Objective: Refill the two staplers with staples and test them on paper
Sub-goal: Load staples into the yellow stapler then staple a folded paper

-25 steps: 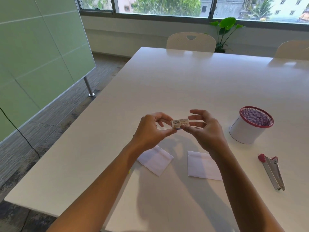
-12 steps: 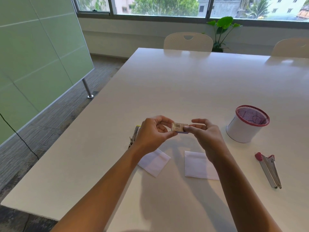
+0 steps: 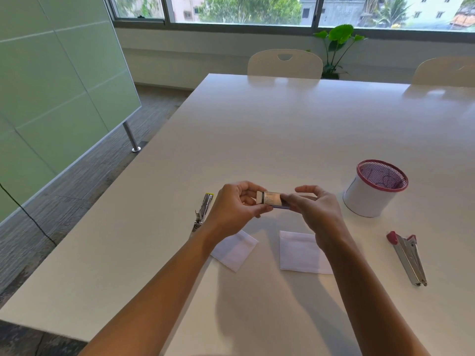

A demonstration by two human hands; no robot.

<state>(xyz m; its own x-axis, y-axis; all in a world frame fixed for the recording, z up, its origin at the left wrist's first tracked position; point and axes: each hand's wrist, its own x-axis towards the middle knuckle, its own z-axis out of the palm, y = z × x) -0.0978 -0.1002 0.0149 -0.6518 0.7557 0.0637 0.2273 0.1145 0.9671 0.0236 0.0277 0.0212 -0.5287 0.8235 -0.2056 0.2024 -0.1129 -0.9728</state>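
Above the white table point(image 3: 282, 129) my left hand point(image 3: 236, 209) and my right hand point(image 3: 316, 209) both pinch a small staple box point(image 3: 270, 197), its inner tray slid slightly out at the left end. A metal stapler with a yellow tip point(image 3: 203, 211) lies to the left of my left wrist. Far to the right lies a metal stapler with a red end point(image 3: 408, 258), flat on the table. Two white paper pieces point(image 3: 235, 250) point(image 3: 300, 253) rest below my hands.
A white cup with a red mesh rim point(image 3: 372, 188) stands right of my hands. Two chairs point(image 3: 285, 64) sit at the table's far side, with a green plant point(image 3: 336, 47) by the window. A green partition point(image 3: 51, 98) stands on the left.
The box has turned between my fingers and its tray now shows at the left end. The view shifted, bringing the yellow-tipped stapler into sight beside my left wrist.
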